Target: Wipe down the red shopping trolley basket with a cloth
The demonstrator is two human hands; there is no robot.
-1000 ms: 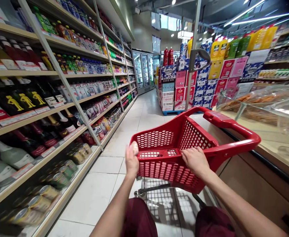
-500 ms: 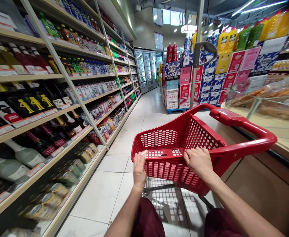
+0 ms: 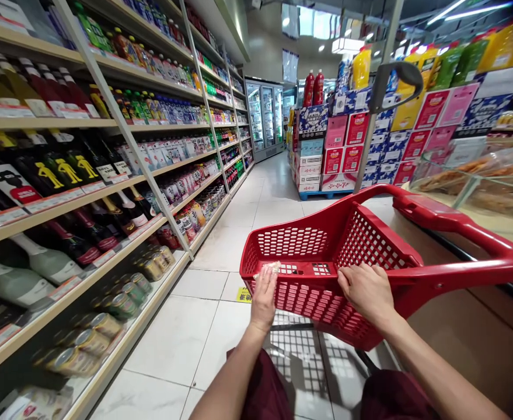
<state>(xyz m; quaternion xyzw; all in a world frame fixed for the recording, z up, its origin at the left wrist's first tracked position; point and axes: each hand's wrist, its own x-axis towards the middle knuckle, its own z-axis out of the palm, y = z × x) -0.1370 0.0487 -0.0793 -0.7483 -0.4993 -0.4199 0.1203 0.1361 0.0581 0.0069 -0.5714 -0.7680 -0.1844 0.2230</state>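
Observation:
A red plastic shopping cart (image 3: pixel 300 242) with a lattice basket stands sideways in front of me. My left hand (image 3: pixel 264 297) lies over the basket's near rim close to its left end, fingers together. Under its fingertips is a pale, crumpled cloth (image 3: pixel 270 269), mostly covered and pressed against the rim. Further right on the same rim, my right hand (image 3: pixel 365 289) is closed around the edge, knuckles up. The cart's thick red handle (image 3: pixel 496 248) sticks out at the right, with neither hand on it. Inside, the basket floor shows through its holes.
Drink shelves (image 3: pixel 146 169) with bottles and cans line the left side. Stacked cartons (image 3: pixel 341 151) on a blue pallet (image 3: pixel 326 195) stand ahead, beside a pole with a grey handle (image 3: pixel 396 84). At right is a glass-fronted food counter (image 3: pixel 470 189). A yellow floor sticker (image 3: pixel 244 294) lies left of the cart.
The cart and both hands appear further right in view. My left hand has slid a little rightward along the rim, and more of the cloth shows. My right hand keeps its hold.

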